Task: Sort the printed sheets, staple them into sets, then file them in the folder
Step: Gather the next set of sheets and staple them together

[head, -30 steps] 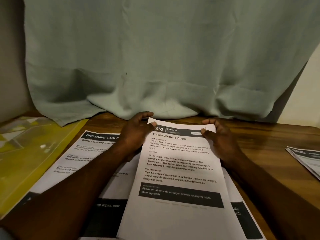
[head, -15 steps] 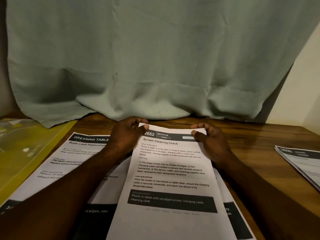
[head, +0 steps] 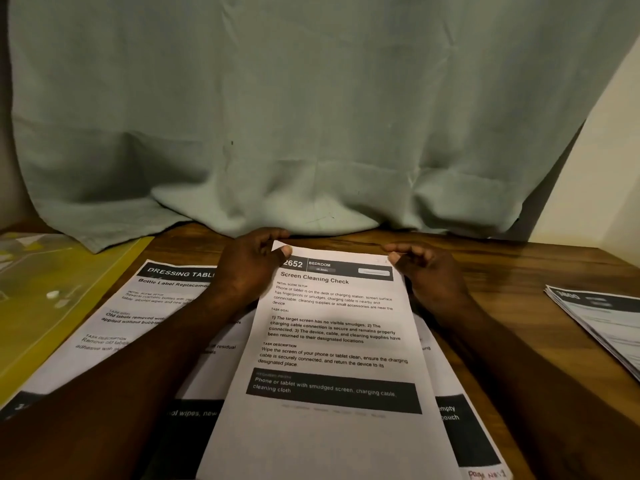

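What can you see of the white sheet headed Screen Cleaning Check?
The white printed paper sheet is numbered 2652, marked BEDROOM, with black text and two dark bands. It rests over other printed sheets on the brown wooden table. The left hand pinches its top left corner, the right hand its top right corner.

Two bare hands: left hand (head: 249, 268), right hand (head: 426, 271). Three white printed paper sheets: Screen Cleaning Check sheet (head: 332, 341), Dressing Table sheet (head: 138, 313), third sheet (head: 464, 427). One separate pile of printed sheets (head: 599, 320), number unclear. One translucent yellow plastic folder (head: 52, 306).
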